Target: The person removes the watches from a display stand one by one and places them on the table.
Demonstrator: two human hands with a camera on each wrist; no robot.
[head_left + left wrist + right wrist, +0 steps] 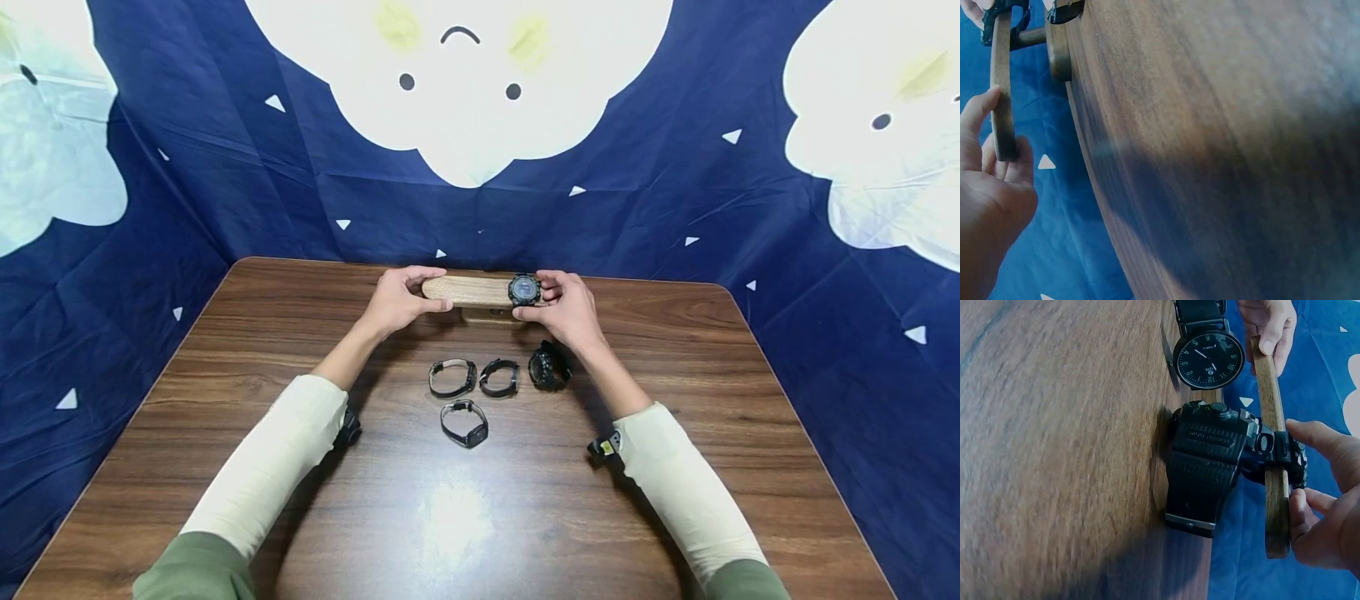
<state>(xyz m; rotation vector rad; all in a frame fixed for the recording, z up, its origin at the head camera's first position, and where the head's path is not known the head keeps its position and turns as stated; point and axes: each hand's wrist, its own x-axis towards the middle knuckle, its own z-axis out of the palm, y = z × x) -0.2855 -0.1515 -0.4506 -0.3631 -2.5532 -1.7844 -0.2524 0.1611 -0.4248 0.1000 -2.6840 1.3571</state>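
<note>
Near the table's far edge a pale wooden bar (468, 292) lies crosswise on a stand, whose base (487, 318) shows partly beneath it. My left hand (396, 302) pinches the bar's left end between thumb and fingers, seen also in the left wrist view. Around the bar's right part sits a chunky black watch (524, 288), its round face upward. My right hand (568, 310) holds this watch, thumb on one side and fingers on the other. In the right wrist view its strap (1282, 447) loops round the bar (1277, 515).
Closer to me on the brown table (300, 467) stand several dark watches: one on the left (471, 377), one in the middle (501, 388), a bulky one (550, 367) by my right wrist, and one in front (477, 435). A blue cloth (480, 217) hangs behind the table.
</note>
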